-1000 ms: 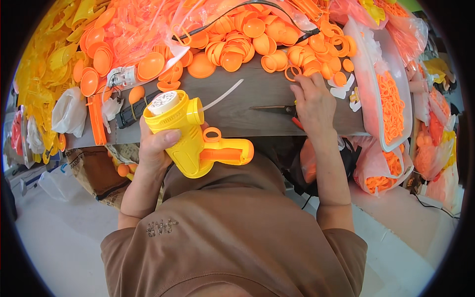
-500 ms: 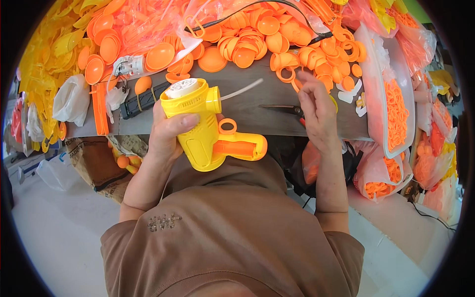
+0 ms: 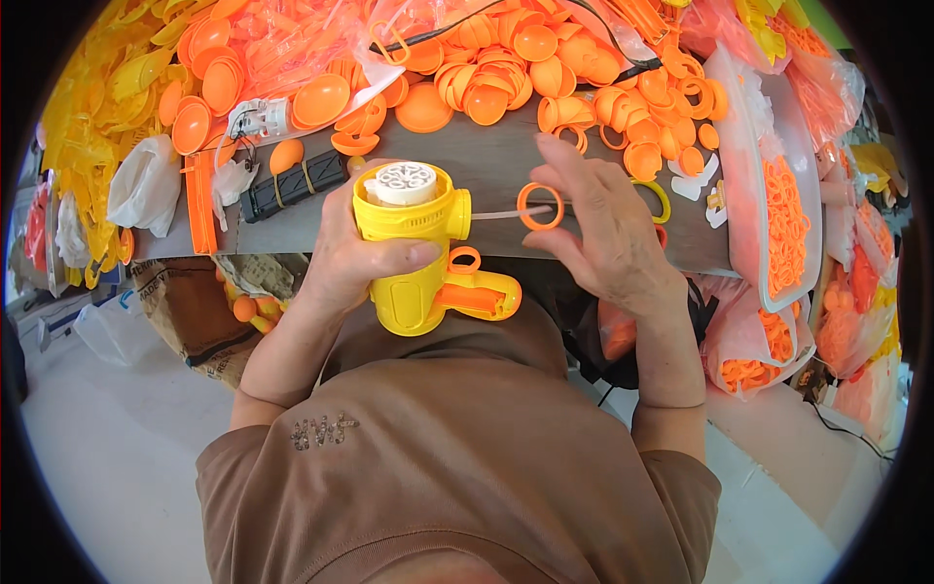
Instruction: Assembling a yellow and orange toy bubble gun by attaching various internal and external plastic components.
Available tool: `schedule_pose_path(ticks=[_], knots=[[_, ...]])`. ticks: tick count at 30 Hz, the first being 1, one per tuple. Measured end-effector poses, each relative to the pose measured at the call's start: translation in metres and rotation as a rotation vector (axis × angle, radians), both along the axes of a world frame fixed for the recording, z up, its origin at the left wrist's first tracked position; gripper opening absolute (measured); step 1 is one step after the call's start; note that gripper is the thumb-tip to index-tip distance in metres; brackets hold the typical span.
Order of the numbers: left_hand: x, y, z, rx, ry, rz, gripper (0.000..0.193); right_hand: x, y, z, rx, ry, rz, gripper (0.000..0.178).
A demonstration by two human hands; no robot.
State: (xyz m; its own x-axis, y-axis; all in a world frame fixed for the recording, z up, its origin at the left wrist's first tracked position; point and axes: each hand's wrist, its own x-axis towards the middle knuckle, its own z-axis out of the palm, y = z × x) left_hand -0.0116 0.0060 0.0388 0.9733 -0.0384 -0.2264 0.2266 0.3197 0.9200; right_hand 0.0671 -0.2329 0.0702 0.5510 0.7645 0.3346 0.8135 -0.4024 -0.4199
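One ring (image 3: pixel 522 208) sits wide-pinched in your right hand (image 3: pixel 615 234) at the right tip of the tube (image 3: pixel 496 214), left hand (image 3: pixel 355 248) wrapped round the gun (image 3: pixel 409 297): likely threading, next needs careful alignment.

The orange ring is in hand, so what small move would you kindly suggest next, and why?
Probably ease the orange ring left toward the yellow port: the right hand pinches it, the port's clear tube seems to reach inside it, and the left hand holds the yellow body.
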Motion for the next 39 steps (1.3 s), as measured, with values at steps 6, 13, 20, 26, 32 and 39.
schedule_pose_path(ticks=[6,13,20,26,32,39], knots=[[-0.001,-0.006,0.002,0.086,-0.01,-0.02,0.063,-0.005,0.026,0.01,0.026,0.112,0.193,0.084],[-0.003,-0.008,-0.001,0.046,-0.025,0.02,0.065,-0.017,0.037,-0.007,0.214,0.453,0.093,0.078],[-0.003,-0.008,0.001,0.101,-0.063,-0.016,0.067,-0.025,0.034,-0.011,0.293,0.543,0.037,0.069],[-0.008,-0.006,0.008,0.263,-0.177,-0.061,0.073,-0.034,0.033,-0.02,0.44,0.43,0.069,0.066],[-0.022,-0.009,0.004,0.292,-0.242,-0.116,0.075,-0.039,0.021,-0.029,0.282,0.226,0.193,0.05],[-0.037,-0.01,0.012,0.258,-0.416,-0.242,0.078,-0.053,0.022,-0.013,0.315,0.3,0.351,0.04]])
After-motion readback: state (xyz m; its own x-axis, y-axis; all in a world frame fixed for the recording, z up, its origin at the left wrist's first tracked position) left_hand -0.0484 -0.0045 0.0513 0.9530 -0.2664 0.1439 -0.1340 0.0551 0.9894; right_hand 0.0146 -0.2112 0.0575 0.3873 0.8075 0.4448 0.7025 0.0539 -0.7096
